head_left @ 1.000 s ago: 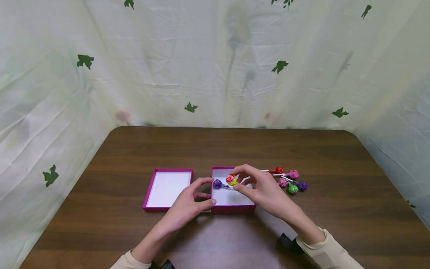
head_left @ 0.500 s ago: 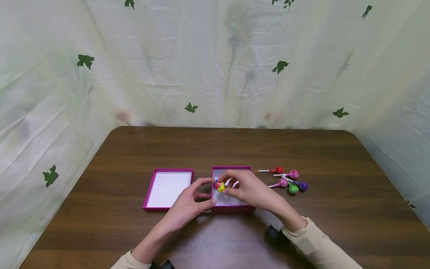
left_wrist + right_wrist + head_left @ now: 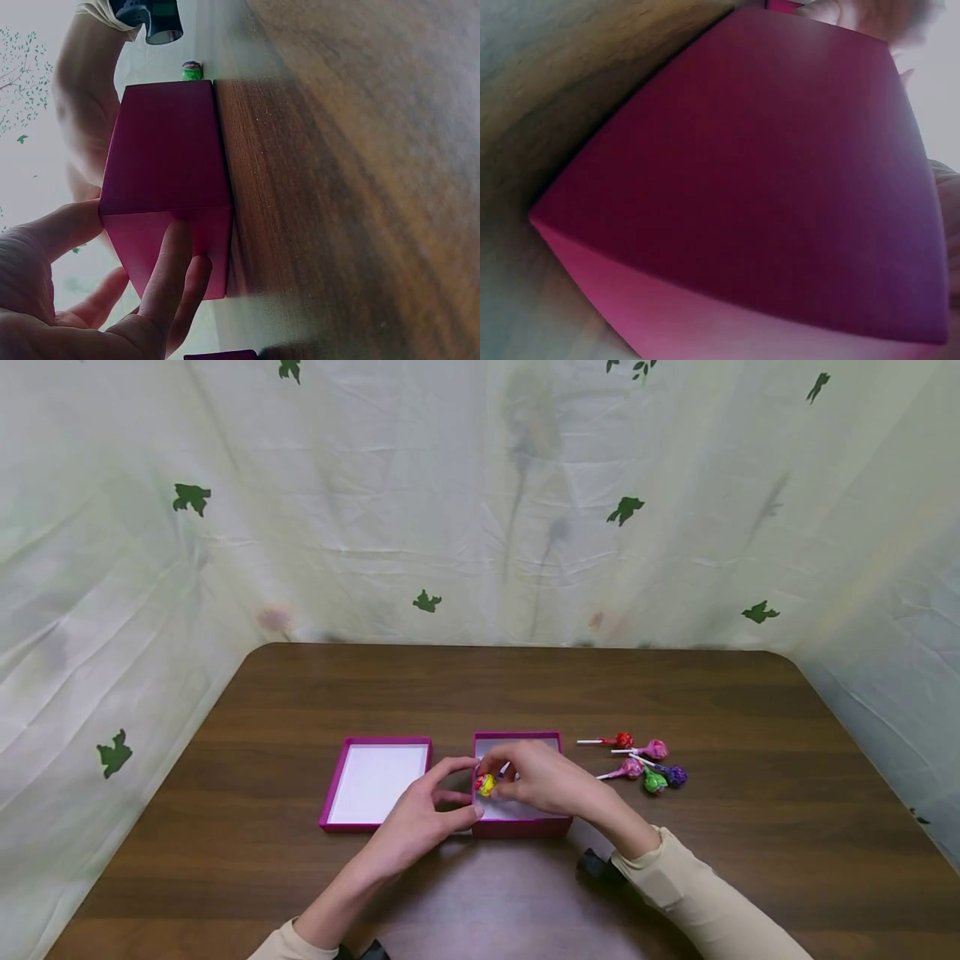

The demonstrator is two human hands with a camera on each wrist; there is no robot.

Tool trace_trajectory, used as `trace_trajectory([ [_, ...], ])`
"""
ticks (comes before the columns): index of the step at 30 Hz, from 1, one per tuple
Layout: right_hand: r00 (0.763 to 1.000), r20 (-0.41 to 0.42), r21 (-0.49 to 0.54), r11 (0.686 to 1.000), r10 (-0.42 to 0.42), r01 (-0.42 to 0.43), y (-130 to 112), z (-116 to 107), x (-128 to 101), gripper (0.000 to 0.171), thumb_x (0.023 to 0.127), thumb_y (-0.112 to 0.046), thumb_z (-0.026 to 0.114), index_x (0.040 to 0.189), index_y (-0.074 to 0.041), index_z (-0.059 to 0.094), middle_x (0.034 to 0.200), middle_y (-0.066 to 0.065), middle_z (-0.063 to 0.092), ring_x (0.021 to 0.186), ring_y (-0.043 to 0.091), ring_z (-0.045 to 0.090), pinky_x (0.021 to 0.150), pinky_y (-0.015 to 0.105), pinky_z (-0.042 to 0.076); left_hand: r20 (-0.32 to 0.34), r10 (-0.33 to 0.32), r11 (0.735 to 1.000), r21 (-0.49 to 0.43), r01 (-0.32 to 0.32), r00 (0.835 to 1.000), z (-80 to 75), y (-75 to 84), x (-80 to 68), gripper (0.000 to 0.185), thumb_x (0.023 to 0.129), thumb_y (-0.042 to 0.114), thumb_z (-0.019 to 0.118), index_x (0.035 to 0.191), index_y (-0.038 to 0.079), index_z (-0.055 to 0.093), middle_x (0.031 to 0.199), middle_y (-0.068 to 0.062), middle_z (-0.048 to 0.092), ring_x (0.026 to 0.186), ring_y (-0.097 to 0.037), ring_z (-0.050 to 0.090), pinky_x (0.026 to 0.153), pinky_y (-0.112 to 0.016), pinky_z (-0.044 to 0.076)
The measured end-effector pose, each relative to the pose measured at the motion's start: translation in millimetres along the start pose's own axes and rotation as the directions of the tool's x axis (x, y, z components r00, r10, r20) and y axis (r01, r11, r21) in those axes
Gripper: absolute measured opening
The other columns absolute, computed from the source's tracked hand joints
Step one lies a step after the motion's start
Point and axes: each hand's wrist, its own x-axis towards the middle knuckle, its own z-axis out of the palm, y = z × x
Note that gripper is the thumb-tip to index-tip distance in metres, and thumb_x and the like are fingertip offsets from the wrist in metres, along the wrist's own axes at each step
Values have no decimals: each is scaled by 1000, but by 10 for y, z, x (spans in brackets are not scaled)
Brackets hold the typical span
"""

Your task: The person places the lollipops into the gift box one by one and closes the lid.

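So the right hand [image 3: 542, 781] is pinching a yellow-and-red lollipop [image 3: 486, 784] down low inside the magenta box [image 3: 517, 827], fingers curled round it. Left hand [image 3: 420, 814] grips the box's near-left corner, thumb and fingers on the wall. To the right hand's right lie five loose lollipops [image 3: 647, 762]; beyond the left hand sits the lid [image 3: 373, 781]. My guess at the risk: the stick snags the rim and the candy tips out, or the box skids.
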Motion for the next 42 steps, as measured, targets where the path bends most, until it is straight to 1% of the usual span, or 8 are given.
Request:
trace_trajectory([
  [7,999,-29,-32,999,30,-31,21,26,41,23,83,-3,75,103,-14,71,88,-6,67,80,10,60,72,30,49,1,2,1000,-1,-2,1000,2,4,-5,52,85,17,77,133,23,57,140,-2,52,107,-22,64,80,-36,52],
  [15,992,-104,-75,994,66,-74,34,87,70,22,84,-4,74,102,-17,73,84,-6,66,77,11,57,71,31,48,0,10,1000,-3,-10,1000,5,5,-6,51,86,14,76,133,23,57,141,-1,50,107,-22,64,80,-36,52],
  [20,988,-136,-66,994,76,-86,42,123,88,21,84,-3,74,100,-16,74,85,-4,68,78,11,59,73,31,49,-4,9,1000,1,-9,1000,5,2,-7,51,86,14,76,133,23,58,141,-1,50,107,-22,64,80,-36,53],
  [25,987,-134,-59,993,91,-100,31,130,93,21,84,-2,74,100,-15,74,86,-3,69,78,12,60,73,31,49,-5,12,1000,0,-12,1000,5,1,-4,51,86,13,76,133,23,58,143,-2,48,108,-25,64,79,-35,53],
  [35,988,-128,-97,990,85,-98,4,110,66,23,84,-2,74,103,-15,74,86,-3,68,79,14,60,73,32,49,-9,23,1000,-4,-23,1000,20,-6,-2,52,85,13,76,133,23,58,143,-1,48,108,-27,64,78,-36,54],
  [39,987,-144,-103,991,66,-81,-20,93,33,24,84,-2,73,104,-15,74,91,-1,68,82,16,61,76,33,50,-13,19,1000,-1,-19,1000,21,-8,1,52,85,13,77,133,24,58,143,-1,48,108,-26,64,78,-35,53],
  [42,987,-158,-100,994,34,-51,-27,80,6,24,85,-1,71,104,-14,74,94,0,68,83,16,61,77,33,50,-14,15,1000,-1,-15,1000,19,-7,0,53,85,13,76,133,25,57,143,-1,48,107,-24,64,78,-35,53],
])
